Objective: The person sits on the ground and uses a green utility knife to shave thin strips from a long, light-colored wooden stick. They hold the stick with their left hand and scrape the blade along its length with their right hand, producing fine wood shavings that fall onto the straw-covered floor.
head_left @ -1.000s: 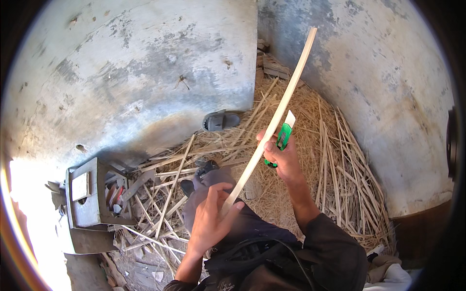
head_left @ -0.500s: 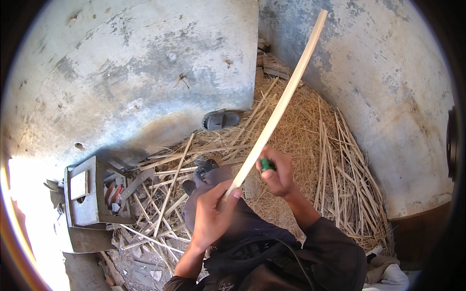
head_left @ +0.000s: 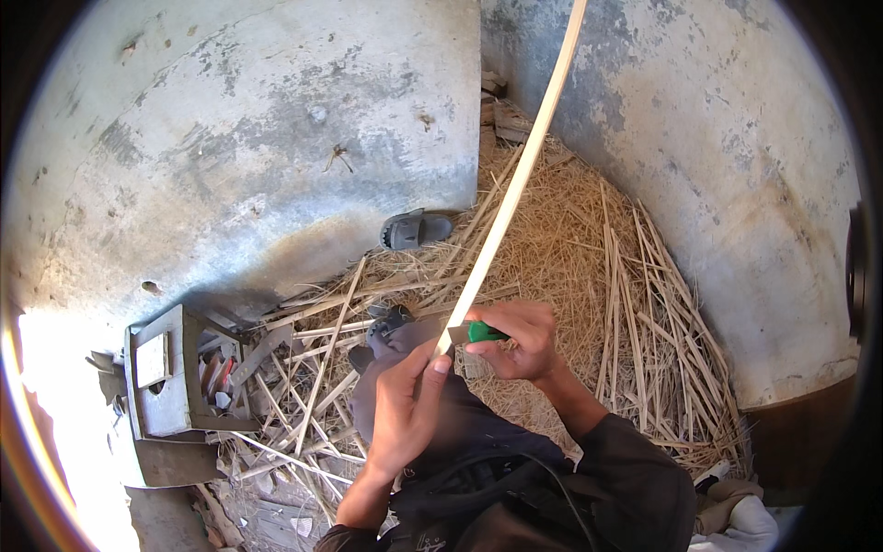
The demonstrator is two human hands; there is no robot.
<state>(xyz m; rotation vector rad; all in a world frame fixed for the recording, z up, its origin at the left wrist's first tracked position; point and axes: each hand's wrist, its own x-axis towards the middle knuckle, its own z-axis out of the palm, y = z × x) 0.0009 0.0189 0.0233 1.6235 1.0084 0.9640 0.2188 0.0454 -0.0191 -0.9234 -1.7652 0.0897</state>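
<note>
A long pale strip of split wood or bamboo [head_left: 515,195] slants up and away from my lap, its far end running past the top of the view. My left hand [head_left: 405,405] grips its near end, with the thumb along the strip. In my right hand [head_left: 526,340] is a green-handled knife [head_left: 485,332], held closed in the fingers. Its short flat blade lies against the strip just beyond my left thumb. The fingers beneath the strip are partly hidden.
Straw-like shavings [head_left: 543,248] cover the floor, with many loose strips [head_left: 667,350] along the right wall. A dark sandal [head_left: 416,230] rests by the left wall. A worn wooden box [head_left: 175,368] with odds and ends stands at left, near crossed sticks [head_left: 322,359].
My right hand has brought the knife left and slightly down, so its blade now meets the strip near my left hand. The strip's far end has swung left and up.
</note>
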